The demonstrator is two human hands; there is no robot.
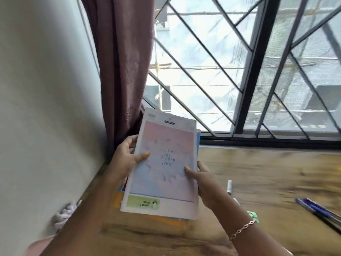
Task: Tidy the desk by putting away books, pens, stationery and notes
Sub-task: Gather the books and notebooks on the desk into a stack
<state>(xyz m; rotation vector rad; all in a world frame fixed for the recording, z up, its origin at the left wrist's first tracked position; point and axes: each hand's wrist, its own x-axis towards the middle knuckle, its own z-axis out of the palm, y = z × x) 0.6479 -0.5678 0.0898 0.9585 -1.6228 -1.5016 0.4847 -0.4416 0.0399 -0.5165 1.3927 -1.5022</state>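
I hold a stack of notebooks (164, 163) above the wooden desk (267, 169), near its left corner by the wall. The top one has a pink and pale blue cover with upside-down lettering and a green label at its near end. My left hand (127, 159) grips the stack's left edge, thumb on the cover. My right hand (203, 182) grips the right edge, thumb also on top. An orange and a blue book edge show beneath the top cover. Blue pens (317, 209) lie on the desk at the right. A white marker (229, 186) lies just behind my right hand.
A white wall runs along the left and a maroon curtain (120, 71) hangs in the corner. A barred window (239, 71) stands behind the desk. A small green item (253, 216) sits by my right wrist. Crumpled pale cloth (64, 213) lies low at the left.
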